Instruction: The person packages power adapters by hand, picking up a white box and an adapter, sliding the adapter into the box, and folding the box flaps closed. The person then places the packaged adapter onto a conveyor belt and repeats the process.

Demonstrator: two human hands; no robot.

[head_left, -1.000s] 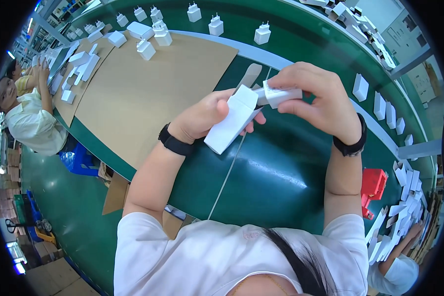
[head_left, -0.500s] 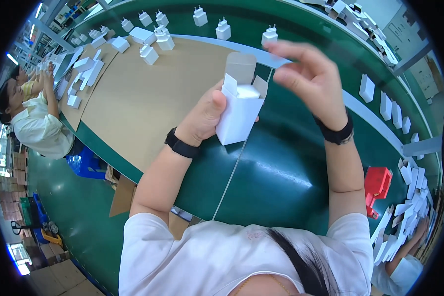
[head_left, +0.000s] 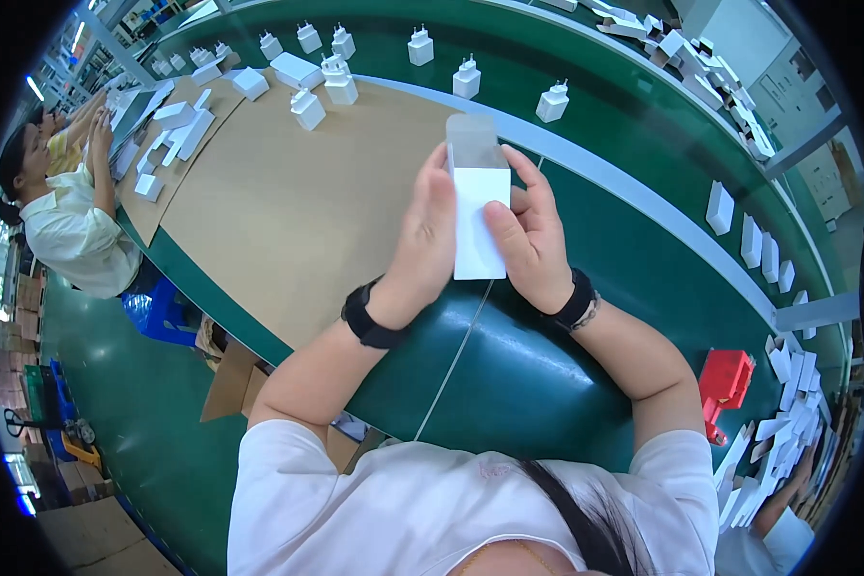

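Between my two hands, above the green tabletop, I hold a small white carton (head_left: 481, 226). Its top flap stands up at the far end. My left hand (head_left: 425, 230) is pressed along the carton's left side, fingers mostly behind it. My right hand (head_left: 530, 230) grips the right side, with the thumb across the front face and the index finger up near the flap. What is inside the carton is hidden from this angle. White plug adapters (head_left: 339, 84) stand in a small group beyond my left hand, and another plug adapter (head_left: 553, 101) is past my right hand.
Brown cardboard (head_left: 288, 182) covers the table to the left. A green conveyor belt (head_left: 509, 72) curves along the far side, carrying plugs and white boxes (head_left: 720, 207). At right are a red tape dispenser (head_left: 724, 384) and piled cartons (head_left: 787, 422). Co-workers (head_left: 72, 226) sit at left.
My right hand has come down from above the belt onto the carton's right side. The carton has turned so its front faces me, and its side flaps no longer show.
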